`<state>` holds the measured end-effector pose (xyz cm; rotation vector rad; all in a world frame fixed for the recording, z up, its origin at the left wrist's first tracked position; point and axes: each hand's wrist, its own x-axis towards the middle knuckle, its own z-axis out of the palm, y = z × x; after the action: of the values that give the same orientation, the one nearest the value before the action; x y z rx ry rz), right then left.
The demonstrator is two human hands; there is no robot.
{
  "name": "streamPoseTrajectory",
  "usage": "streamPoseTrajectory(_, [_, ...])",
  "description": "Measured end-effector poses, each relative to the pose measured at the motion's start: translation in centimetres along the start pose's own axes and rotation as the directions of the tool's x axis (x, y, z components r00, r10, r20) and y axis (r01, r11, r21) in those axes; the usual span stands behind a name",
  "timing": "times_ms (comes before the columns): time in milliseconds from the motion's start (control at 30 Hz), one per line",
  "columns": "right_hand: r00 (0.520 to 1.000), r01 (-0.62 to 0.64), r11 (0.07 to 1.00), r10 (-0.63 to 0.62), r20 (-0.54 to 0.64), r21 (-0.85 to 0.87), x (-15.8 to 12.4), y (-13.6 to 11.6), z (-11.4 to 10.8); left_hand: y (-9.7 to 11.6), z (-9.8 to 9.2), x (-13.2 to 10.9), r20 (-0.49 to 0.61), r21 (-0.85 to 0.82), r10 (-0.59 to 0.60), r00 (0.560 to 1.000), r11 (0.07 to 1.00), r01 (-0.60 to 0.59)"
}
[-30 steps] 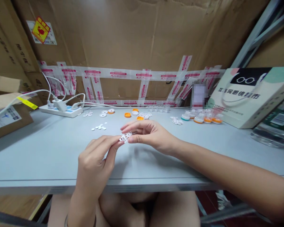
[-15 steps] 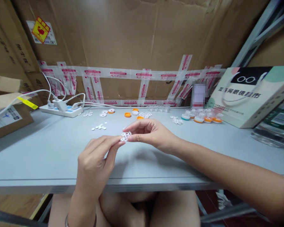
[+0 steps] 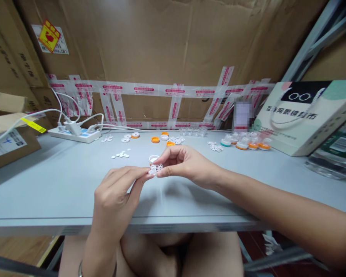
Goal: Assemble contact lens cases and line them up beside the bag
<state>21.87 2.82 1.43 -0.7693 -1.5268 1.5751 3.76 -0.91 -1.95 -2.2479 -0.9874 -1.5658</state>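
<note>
Above the front half of the table, a small white openwork plastic piece [image 3: 156,169] is pinched between both hands. My left hand [image 3: 118,188] grips its left end with thumb and fingertips. From the right, my right hand [image 3: 187,165] closes thumb and fingers on its other side. Just behind the piece is a round white cap [image 3: 153,157] with a bit of orange at its lower edge, partly hidden by my fingers. Several small white discs [image 3: 121,154] lie on the table beyond my left hand.
Orange rings [image 3: 155,140], white rings and a pile of small white parts [image 3: 176,141] lie at the back. Clear plastic pieces with orange and teal bases [image 3: 242,145] stand at right, near a paper bag [image 3: 294,115]. A power strip [image 3: 75,134] sits at back left.
The white piece and my fingertips have shifted slightly down and to the right. More of the round cap behind them now shows.
</note>
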Motion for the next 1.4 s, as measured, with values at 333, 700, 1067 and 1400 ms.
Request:
streamPoseTrajectory(333, [0.998, -0.046, 0.999, 0.047, -0.052, 0.006, 0.01, 0.12, 0.29, 0.11, 0.01, 0.07, 0.017, 0.004, -0.036, 0.999, 0.999, 0.036])
streamPoseTrajectory(700, [1.0, -0.001, 0.999, 0.002, -0.016, 0.052, 0.2, 0.19, 0.16, 0.11, 0.12, 0.09, 0.059, 0.008, -0.031, 0.998, 1.0, 0.03])
streamPoseTrajectory(1067, [0.999, -0.045, 0.994, 0.047, -0.013, 0.099, 0.32, 0.47, -0.06, 0.1, 0.13, 0.13, 0.029, 0.028, -0.058, 0.998, 0.998, 0.057])
streamPoseTrajectory(1400, [0.986, -0.167, 0.978, 0.163, 0.047, 0.128, 0.23, -0.06, -0.24, 0.49, -0.12, 0.29, -0.011, 0.002, -0.059, 0.998, 0.998, 0.059])
